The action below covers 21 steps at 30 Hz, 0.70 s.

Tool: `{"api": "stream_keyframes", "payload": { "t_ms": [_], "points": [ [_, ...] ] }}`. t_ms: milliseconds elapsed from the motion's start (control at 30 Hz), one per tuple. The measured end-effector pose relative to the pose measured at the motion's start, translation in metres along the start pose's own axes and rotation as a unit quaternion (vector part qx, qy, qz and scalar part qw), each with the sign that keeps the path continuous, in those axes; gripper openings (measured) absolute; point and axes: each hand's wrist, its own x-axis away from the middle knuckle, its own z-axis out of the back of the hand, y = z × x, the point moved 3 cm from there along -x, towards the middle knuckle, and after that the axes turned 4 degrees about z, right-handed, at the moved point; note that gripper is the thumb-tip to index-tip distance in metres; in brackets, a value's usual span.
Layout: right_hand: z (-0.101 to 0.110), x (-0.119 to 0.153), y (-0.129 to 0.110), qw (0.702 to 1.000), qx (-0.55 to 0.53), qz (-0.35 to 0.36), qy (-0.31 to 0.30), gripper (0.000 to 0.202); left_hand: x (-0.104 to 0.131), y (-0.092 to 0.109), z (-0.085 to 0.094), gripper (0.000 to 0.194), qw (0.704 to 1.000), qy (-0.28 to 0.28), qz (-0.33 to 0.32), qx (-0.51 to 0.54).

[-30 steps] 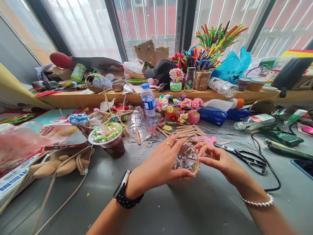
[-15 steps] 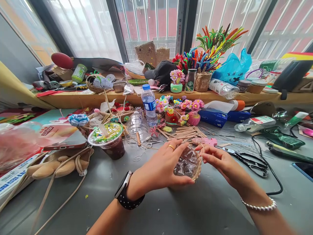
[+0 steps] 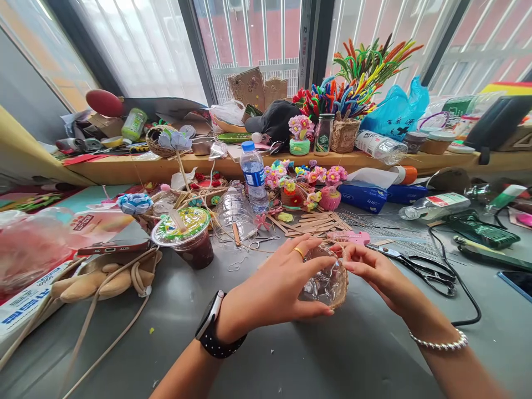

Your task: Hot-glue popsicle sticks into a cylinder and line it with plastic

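A clear plastic cup-like piece (image 3: 326, 282) with twine around its rim is between my hands, above the grey table. My left hand (image 3: 282, 280), with a ring and a watch, curves around its left side, thumb below and fingers above. My right hand (image 3: 374, 271), with a beaded bracelet, pinches the twine at the upper right of the rim. Just beyond lies a pink glue gun (image 3: 353, 237). Black-handled scissors (image 3: 424, 269) rest to the right of my right hand.
A lidded drink cup (image 3: 195, 244), a blue-capped water bottle (image 3: 253, 174) and wooden sticks (image 3: 316, 224) stand or lie behind my hands. A phone (image 3: 114, 247) is at the left. A black cable (image 3: 461, 282) curves at the right. A crowded wooden ledge (image 3: 208, 164) runs along the windows.
The clear piece has tilted and shifted slightly right between my hands, showing more of its twine edge. My left fingers have moved a little over it. My right hand still pinches the twine.
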Motion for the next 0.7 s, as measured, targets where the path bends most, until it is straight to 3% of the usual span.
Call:
{"api": "stream_keyframes", "payload": {
  "t_ms": [133,267,500,700],
  "points": [
    [0.0,0.0,-0.001,1.0,0.015,0.008,0.0,0.021,0.0,0.007,0.002,0.054,1.0,0.003,-0.016,-0.018],
    [-0.002,0.001,0.0,1.0,0.004,-0.004,-0.005,0.02,0.001,0.005,0.001,0.066,0.999,0.021,0.018,-0.02],
    [0.0,0.0,0.0,0.999,0.0,0.002,-0.035,0.017,0.008,-0.001,-0.001,0.085,0.99,0.028,0.129,-0.055],
    [0.0,0.001,-0.001,0.998,-0.003,0.009,-0.054,0.014,0.011,0.005,0.002,0.092,0.964,0.003,0.25,-0.096]
  ]
}}
